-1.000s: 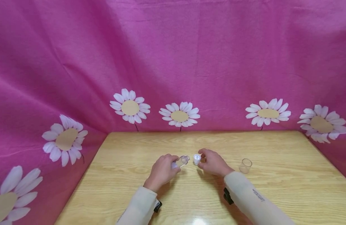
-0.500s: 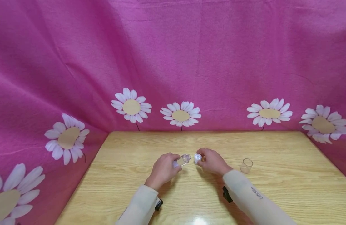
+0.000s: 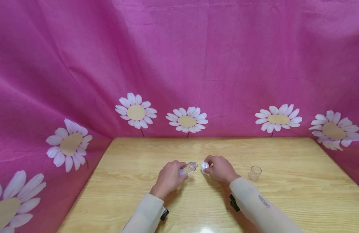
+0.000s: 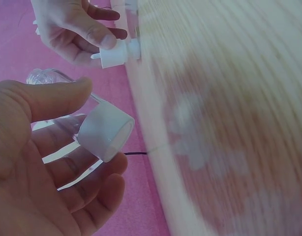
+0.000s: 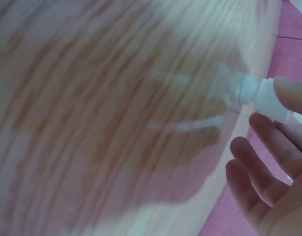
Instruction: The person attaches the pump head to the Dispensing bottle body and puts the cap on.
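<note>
In the head view my left hand [image 3: 169, 178] grips a small clear bottle [image 3: 190, 167], tilted with its bare threaded neck pointing right. The bottle's white base [image 4: 106, 130] faces the camera in the left wrist view, held between thumb and fingers. Just right of the neck, my right hand [image 3: 221, 169] pinches a small white pump top [image 3: 204, 166] between thumb and forefinger. A stepped narrower end of that top points at the tabletop in the right wrist view, close over it. The right hand's other fingers are loosely bent and hold nothing. Bottle neck and pump top are apart.
A clear open-ended cup-shaped cover [image 3: 255, 173] stands on the wooden table [image 3: 133, 194], right of the right forearm. Behind the far table edge hangs a pink cloth [image 3: 226, 64] with printed daisies, which also runs along the left side.
The right thumb and forefinger have come together on the white pump top, which has tilted slightly. The left hand and bottle stay nearly still; the head view has shifted a little.
</note>
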Motion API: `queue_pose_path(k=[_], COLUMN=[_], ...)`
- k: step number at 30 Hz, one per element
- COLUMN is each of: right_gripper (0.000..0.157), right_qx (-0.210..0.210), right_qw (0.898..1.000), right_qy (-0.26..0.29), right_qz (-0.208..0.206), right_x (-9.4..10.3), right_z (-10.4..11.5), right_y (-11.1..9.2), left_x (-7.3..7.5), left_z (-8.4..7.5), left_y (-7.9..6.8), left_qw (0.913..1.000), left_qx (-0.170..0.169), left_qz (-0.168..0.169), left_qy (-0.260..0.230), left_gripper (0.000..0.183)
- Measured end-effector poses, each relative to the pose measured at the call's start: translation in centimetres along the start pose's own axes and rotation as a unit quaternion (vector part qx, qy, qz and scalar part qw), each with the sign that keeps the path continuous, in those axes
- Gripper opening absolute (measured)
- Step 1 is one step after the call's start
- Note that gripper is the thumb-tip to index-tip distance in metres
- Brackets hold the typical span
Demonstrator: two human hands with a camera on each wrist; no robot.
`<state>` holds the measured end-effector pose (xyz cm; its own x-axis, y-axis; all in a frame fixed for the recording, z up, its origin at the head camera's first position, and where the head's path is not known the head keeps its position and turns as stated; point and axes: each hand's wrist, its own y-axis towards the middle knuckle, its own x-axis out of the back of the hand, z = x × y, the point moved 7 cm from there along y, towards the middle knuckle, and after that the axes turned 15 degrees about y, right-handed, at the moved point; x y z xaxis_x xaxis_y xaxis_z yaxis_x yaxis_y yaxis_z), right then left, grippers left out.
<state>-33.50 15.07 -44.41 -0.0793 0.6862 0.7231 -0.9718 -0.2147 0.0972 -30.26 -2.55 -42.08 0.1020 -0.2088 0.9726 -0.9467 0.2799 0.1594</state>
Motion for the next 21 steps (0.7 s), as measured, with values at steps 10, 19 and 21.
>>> queue_pose_path(k=[10, 19, 21], right_gripper=[0.021, 0.02, 0.02], right_qx=[-0.014, -0.009, -0.005], right_qw=[1.0, 1.0, 1.0], right_qy=[0.02, 0.028, 0.024], right_qz=[-0.01, -0.01, -0.009], right_x=[0.15, 0.79, 0.94], right_z=[-0.07, -0.2, -0.25], right_y=[-0.21, -0.48, -0.53], left_x=[0.18, 0.15, 0.08], left_z=[0.25, 0.04, 0.0], left_y=[0.04, -0.02, -0.01], left_qw=[1.0, 0.9999, 0.9999], left_qx=[0.005, 0.006, 0.005], left_qz=[-0.005, 0.003, 0.005], left_qy=[-0.007, -0.014, -0.013], left_gripper=[0.035, 0.035, 0.034])
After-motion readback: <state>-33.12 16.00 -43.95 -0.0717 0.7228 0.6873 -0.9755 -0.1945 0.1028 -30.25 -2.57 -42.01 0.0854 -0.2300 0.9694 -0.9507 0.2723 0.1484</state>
